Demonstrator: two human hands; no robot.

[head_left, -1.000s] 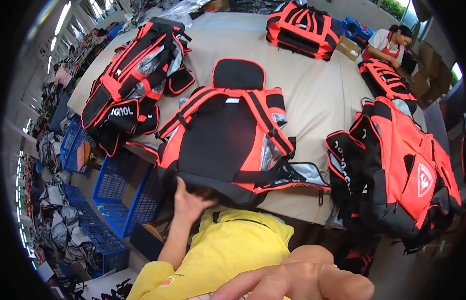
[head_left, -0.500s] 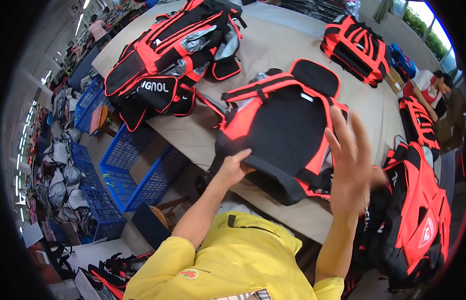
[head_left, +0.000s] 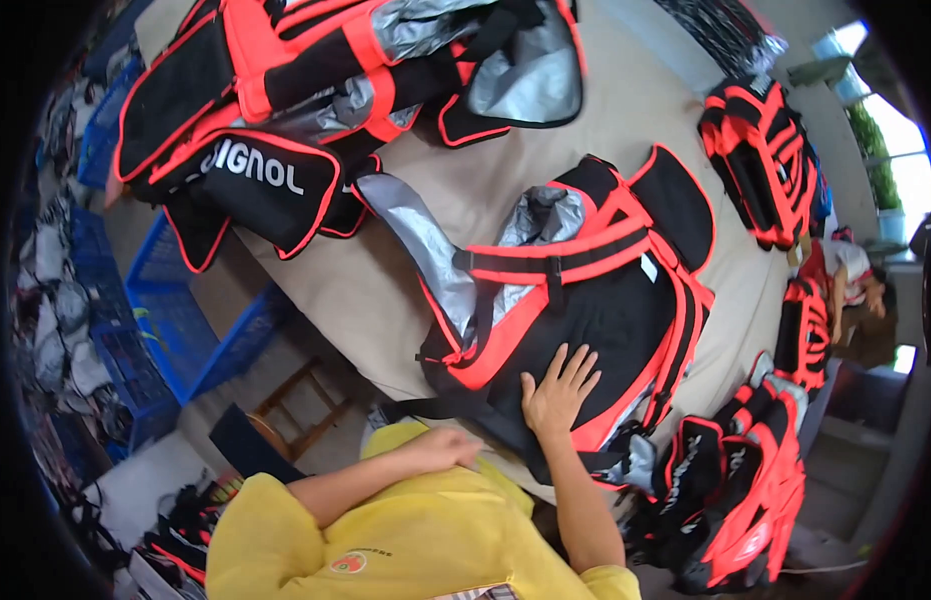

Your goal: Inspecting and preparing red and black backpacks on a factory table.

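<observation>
A black and neon-red backpack (head_left: 605, 310) lies on the cream-covered table, its straps and harness side up and a silver-lined flap (head_left: 417, 240) folded out at the left. My right hand (head_left: 563, 390) rests flat on its black back panel, fingers spread. Close to my yellow shirt, my left hand (head_left: 447, 450) is just off the bag's near edge; motion smears its fingers, and I cannot see whether anything is in them. A black strap (head_left: 435, 407) sticks out from the bag above that hand.
Another similar backpack (head_left: 255, 170) lies at the far left of the table (head_left: 335, 290). More stand at the right: one backpack (head_left: 760, 165) far back, another backpack (head_left: 755, 480) nearer. A blue crate (head_left: 190, 330) and wooden stool (head_left: 303, 405) are at the left. A person (head_left: 850, 280) works at the far right.
My left hand has let go of the bag's near edge and drawn back towards my shirt. My right hand has come down from the air onto the back panel. The view has shifted closer.
</observation>
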